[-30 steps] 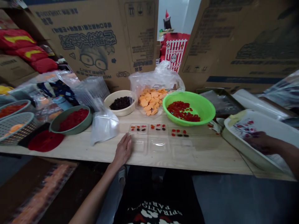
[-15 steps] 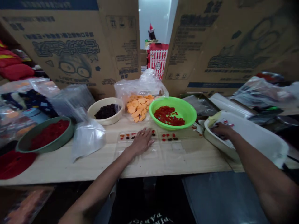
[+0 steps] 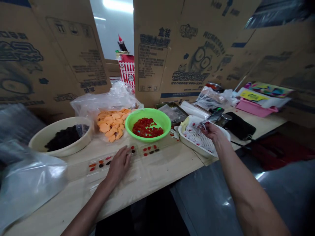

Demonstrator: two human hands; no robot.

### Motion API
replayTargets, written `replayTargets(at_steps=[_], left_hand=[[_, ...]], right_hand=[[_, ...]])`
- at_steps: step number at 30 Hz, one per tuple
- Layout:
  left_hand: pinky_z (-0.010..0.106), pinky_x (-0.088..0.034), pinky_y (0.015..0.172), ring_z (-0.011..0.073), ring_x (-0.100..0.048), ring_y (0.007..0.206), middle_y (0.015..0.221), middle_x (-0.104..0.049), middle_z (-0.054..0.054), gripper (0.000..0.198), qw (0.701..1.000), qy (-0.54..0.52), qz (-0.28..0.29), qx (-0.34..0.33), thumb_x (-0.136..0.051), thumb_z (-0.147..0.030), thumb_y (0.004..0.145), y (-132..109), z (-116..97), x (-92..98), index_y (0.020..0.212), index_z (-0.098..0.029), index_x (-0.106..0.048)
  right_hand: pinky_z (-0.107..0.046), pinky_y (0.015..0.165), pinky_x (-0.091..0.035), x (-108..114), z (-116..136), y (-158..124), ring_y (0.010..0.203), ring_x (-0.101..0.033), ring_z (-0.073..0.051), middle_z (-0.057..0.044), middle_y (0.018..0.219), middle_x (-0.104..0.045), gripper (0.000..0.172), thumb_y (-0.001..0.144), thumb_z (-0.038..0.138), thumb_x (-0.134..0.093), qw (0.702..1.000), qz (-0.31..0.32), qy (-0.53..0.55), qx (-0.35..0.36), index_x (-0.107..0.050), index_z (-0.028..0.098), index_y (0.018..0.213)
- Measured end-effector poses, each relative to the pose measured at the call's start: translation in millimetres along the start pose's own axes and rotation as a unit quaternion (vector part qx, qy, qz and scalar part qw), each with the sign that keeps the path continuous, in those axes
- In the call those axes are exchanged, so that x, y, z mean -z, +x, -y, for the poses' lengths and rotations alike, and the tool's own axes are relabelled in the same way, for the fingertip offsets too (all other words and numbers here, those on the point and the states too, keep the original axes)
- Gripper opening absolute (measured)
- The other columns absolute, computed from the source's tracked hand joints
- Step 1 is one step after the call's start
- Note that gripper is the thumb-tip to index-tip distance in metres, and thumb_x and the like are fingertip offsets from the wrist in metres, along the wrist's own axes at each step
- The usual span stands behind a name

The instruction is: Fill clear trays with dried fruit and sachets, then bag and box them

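My left hand (image 3: pixel 119 164) lies flat over a clear plastic tray (image 3: pixel 94 177), holding nothing. Small red, orange and dark pieces (image 3: pixel 93 166) sit in the tray's compartments, some covered by the hand. To its right, a second clear tray holds more red and dark pieces (image 3: pixel 149 150). Over the white perforated basket (image 3: pixel 222 130), my right hand (image 3: pixel 212 131) is closed with a small white printed sachet (image 3: pixel 202 124) between its fingertips. More white sachets with red marks (image 3: pixel 191 136) lie in the basket below it.
Behind the trays stand a green bowl (image 3: pixel 167 126) of red pieces, a clear bag of orange slices (image 3: pixel 112 124) and a cream bowl (image 3: pixel 36 144) of dark pieces. Tall cardboard boxes (image 3: pixel 152 72) wall the back. A pink bin (image 3: pixel 256 108) stands far right.
The view has swung to the right. My right hand has risen from among the sachets with one at its fingertips. My left hand stays on the tray.
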State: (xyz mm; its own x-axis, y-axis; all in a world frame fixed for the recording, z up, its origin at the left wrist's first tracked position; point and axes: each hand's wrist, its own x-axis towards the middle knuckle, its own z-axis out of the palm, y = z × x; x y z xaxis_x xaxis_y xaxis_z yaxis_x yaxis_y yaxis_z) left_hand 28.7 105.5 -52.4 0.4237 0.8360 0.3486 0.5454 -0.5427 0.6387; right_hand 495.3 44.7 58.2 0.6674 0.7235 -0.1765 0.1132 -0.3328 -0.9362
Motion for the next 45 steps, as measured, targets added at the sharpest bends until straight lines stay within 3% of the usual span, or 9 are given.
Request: replayTargets(at_steps=[4,8,12,18,25,28,33,39,45], left_hand=[[0.029,-0.056,0.067,0.0194,-0.068,0.080,0.096,-0.072,0.008,0.029,0.978,-0.202,0.029,0.051,-0.054,-0.039,0.093,-1.3,-65.4,-0.8,0.109,-0.020,-0.068],[0.027,-0.054,0.067,0.0203,-0.065,0.093,0.114,-0.064,0.013,0.043,0.975,-0.220,-0.011,-0.013,-0.065,-0.037,0.089,-0.6,-98.4,-1.1,0.128,-0.020,-0.062],[0.030,-0.051,0.083,0.0182,-0.062,0.091,0.093,-0.066,0.007,0.021,0.990,-0.122,-0.062,-0.023,-0.056,-0.025,0.095,-5.9,-60.3,14.0,0.105,-0.022,-0.074],[0.022,-0.049,0.068,0.0124,-0.060,0.072,0.082,-0.065,0.002,0.015,0.951,-0.155,-0.195,0.184,-0.058,-0.023,0.090,-30.9,29.2,50.9,0.085,-0.017,-0.070],[0.020,-0.045,0.056,0.0101,-0.057,0.055,0.068,-0.058,-0.004,0.017,0.891,-0.238,-0.220,0.319,-0.058,-0.017,0.081,-74.7,71.9,100.2,0.098,-0.016,-0.065],[0.021,-0.046,0.057,0.0107,-0.057,0.055,0.068,-0.058,-0.004,0.026,0.911,-0.181,-0.179,0.325,-0.055,-0.014,0.083,-89.8,71.8,101.4,0.107,-0.018,-0.065],[0.031,-0.050,0.076,0.0186,-0.061,0.081,0.095,-0.063,0.008,0.028,0.955,0.106,-0.123,0.247,-0.054,-0.012,0.086,-99.7,62.1,90.4,0.110,-0.016,-0.067],[0.041,-0.045,0.093,0.0262,-0.056,0.113,0.123,-0.063,0.012,0.027,0.968,0.245,0.041,0.042,-0.047,-0.021,0.097,-117.7,53.8,92.8,0.115,-0.020,-0.067],[0.037,-0.046,0.093,0.0231,-0.060,0.107,0.119,-0.065,0.012,0.029,0.973,0.209,0.004,0.100,-0.042,-0.022,0.100,-93.2,42.6,86.5,0.114,-0.018,-0.067]], right_hand=[[-0.016,0.034,-0.028,-58.8,0.2,-55.4,0.047,-0.048,-0.010,-0.002,0.069,-0.062,0.021,0.069,0.019,-0.069,0.986,0.150,0.073,-0.010,-0.064,0.019,0.089],[-0.018,0.034,-0.027,-170.1,-13.0,-129.3,0.042,-0.041,-0.007,0.000,0.063,-0.061,0.025,0.059,0.023,-0.071,0.922,0.365,0.130,-0.013,-0.065,0.017,0.083],[-0.018,0.035,-0.026,-255.7,-21.5,-178.2,0.041,-0.034,-0.005,0.006,0.049,-0.046,0.020,0.062,0.030,-0.071,0.879,0.465,0.095,0.035,-0.056,0.017,0.066],[-0.017,0.033,-0.018,-326.1,-19.6,-191.3,0.039,-0.031,-0.005,0.009,0.053,-0.045,0.032,0.071,0.042,-0.070,0.857,0.515,0.015,0.011,-0.052,0.019,0.083],[-0.016,0.035,-0.020,-334.2,-16.5,-192.7,0.038,-0.034,-0.006,0.007,0.054,-0.043,0.016,0.092,0.031,-0.046,0.829,0.521,-0.200,0.037,-0.055,0.017,0.090],[-0.016,0.036,-0.023,-339.3,-12.9,-192.9,0.038,-0.038,-0.006,0.006,0.052,-0.045,0.014,0.089,0.024,-0.049,0.806,0.538,-0.240,0.057,-0.061,0.016,0.085],[-0.018,0.038,-0.028,-358.7,4.7,-197.1,0.038,-0.043,-0.009,0.003,0.049,-0.049,0.014,0.083,0.017,-0.053,0.753,0.522,-0.372,0.151,-0.067,0.015,0.082],[-0.017,0.036,-0.021,-330.3,6.8,-177.0,0.038,-0.035,-0.006,0.005,0.052,-0.044,0.016,0.087,0.028,-0.052,0.857,0.468,-0.201,0.084,-0.063,0.016,0.086],[-0.018,0.038,-0.027,-288.9,-19.5,-151.8,0.042,-0.038,-0.008,0.006,0.055,-0.046,0.021,0.078,0.036,-0.058,0.927,0.361,-0.077,0.072,-0.062,0.018,0.089]])
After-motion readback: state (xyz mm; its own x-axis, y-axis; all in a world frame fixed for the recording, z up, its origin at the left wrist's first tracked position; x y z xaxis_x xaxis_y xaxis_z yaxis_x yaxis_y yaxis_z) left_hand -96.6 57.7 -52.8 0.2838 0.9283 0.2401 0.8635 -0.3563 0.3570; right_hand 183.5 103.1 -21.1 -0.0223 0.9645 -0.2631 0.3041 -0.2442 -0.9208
